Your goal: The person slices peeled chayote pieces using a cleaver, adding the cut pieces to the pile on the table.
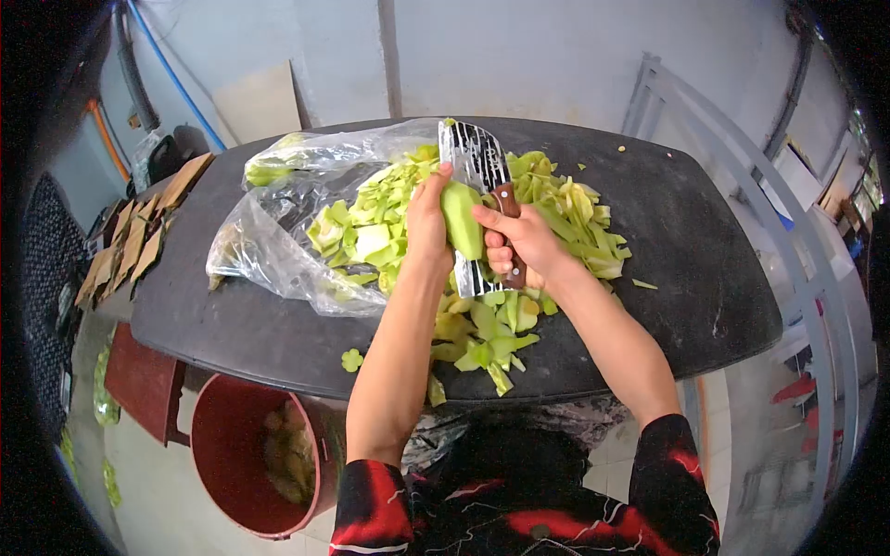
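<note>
My left hand (430, 218) is closed around a peeled, pale green fruit or vegetable (463, 222) held over the table; its exact kind is unclear. My right hand (528, 243) grips the brown wooden handle (504, 201) of a broad knife, its thumb resting against the green piece. The knife's blade (475, 153), dark with white streaks, shows above and below the piece, which hides its middle. Around and beneath both hands lie heaps of green slices (375, 236) and peelings (487, 338).
A clear plastic bag (269, 255) lies open on the left of the dark table (686, 269), with light green produce (269, 173) in its far corner. Below the near edge stands a red bin (218, 445) with scraps inside. A grey metal frame (742, 167) stands at right.
</note>
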The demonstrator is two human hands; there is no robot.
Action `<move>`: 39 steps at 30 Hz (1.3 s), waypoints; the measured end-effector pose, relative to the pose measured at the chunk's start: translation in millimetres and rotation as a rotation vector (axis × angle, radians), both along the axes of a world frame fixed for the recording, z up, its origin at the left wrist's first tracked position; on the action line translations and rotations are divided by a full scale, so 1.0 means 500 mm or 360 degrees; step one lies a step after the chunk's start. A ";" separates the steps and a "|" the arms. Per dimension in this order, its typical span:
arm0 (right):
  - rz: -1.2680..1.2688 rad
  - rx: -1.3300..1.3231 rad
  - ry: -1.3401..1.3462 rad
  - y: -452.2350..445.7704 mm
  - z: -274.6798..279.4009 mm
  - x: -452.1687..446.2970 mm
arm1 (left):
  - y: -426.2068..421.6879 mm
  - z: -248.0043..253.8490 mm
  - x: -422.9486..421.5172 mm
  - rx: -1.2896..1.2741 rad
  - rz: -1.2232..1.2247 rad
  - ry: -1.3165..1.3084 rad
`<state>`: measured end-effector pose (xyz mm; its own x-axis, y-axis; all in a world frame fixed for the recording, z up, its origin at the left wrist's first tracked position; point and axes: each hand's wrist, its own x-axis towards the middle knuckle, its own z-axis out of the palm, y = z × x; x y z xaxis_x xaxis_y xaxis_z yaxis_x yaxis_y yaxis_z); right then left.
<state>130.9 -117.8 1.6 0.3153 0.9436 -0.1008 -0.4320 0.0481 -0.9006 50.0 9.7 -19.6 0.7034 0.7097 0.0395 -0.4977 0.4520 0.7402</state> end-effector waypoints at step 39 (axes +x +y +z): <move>-0.0127 0.0199 -0.0710 0.085 0.056 -0.016 | 0.189 -0.011 -0.135 -0.0714 0.0618 -0.0701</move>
<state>123.1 -75.2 29.5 0.3739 0.9110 0.1741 0.0055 0.1855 -0.9826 -17.4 104.0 -25.2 0.3840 0.9187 -0.0922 -0.8920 0.3949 0.2202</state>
